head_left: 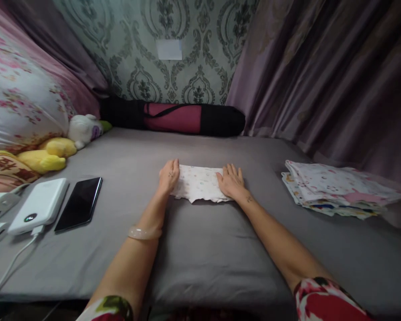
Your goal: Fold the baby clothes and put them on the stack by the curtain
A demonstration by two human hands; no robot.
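A small folded white cloth with a faint coloured print lies flat on the grey sheet in front of me. Its near edge is wavy. My left hand is turned on its side against the cloth's left edge, fingers stretched forward and partly hidden from view. Across from it, my right hand rests palm down on the right end of the cloth, its fingers outstretched and slightly spread.
On the right sits a stack of folded printed cloths. To the left lie a black phone, a white power bank with a cable, and plush toys. A black and red long bag lies along the wall.
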